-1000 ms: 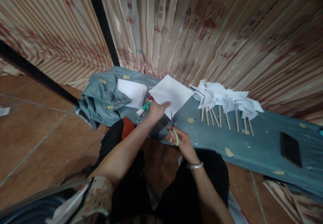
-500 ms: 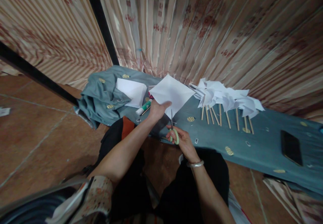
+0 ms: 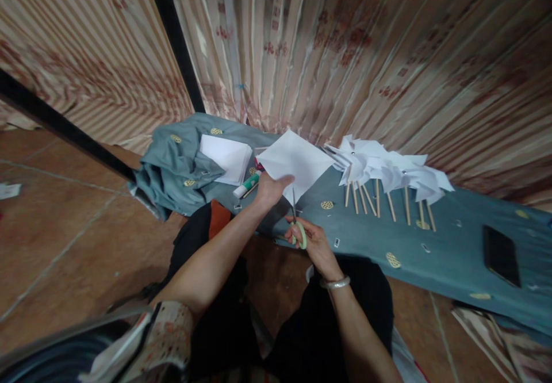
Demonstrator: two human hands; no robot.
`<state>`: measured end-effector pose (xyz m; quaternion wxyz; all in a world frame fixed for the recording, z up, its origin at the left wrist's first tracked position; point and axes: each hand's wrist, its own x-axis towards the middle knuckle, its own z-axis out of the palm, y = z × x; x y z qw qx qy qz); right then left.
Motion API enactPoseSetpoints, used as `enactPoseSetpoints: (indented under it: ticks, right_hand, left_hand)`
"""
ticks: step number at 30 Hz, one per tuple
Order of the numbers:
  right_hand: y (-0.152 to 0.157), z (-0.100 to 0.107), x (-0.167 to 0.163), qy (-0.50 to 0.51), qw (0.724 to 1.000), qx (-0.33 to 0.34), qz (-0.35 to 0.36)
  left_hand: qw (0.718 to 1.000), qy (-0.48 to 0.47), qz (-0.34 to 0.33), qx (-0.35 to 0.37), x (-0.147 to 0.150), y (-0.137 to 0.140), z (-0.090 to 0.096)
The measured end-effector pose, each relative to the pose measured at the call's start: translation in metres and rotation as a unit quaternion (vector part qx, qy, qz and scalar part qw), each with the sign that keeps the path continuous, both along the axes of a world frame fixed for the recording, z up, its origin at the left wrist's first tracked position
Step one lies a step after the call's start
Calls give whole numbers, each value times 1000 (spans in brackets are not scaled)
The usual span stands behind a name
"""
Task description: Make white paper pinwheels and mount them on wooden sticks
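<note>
A square sheet of white paper (image 3: 299, 161) is gripped near its lower left side by my left hand (image 3: 272, 190), thumb on top and the other fingers hidden beneath. My right hand (image 3: 313, 242) has its fingers in the green handles of the scissors (image 3: 301, 234). Their blades point up and meet the sheet's lower corner. Beside my left hand lie a green and white glue stick (image 3: 246, 184) and a thin stick. To the right, several white paper pinwheels (image 3: 383, 164) on wooden sticks lie in an overlapping row.
A stack of white paper (image 3: 228, 156) lies at the left on the grey-green patterned cloth (image 3: 366, 239) that covers the bench. A black phone (image 3: 501, 255) rests near the right end. Pleated curtain (image 3: 259, 43) hangs behind, with a dark pole (image 3: 176, 38) before it.
Almost nothing differs. The whole view has shifted very slightly, while both hands, the sheet and the scissors keep their places relative to each other.
</note>
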<state>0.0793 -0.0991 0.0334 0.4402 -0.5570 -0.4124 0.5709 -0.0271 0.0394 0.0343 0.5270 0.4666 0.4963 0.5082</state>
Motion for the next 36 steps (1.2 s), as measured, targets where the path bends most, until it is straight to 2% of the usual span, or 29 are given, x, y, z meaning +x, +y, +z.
enactPoseSetpoints:
  ticks: [10,22,36]
  right_hand:
    - [-1,-2,0,4,1000,7,-6]
    - [0,-3,-1,16,999,-24,-21]
    - [1,-5,0,3,1000,11,-23]
  left_hand:
    - [1000,-23,4,-1,1,3,-6]
    - [1000,-25,3,-2,1,3,-7]
    - [998,-51,-25,15,5,-5,-9]
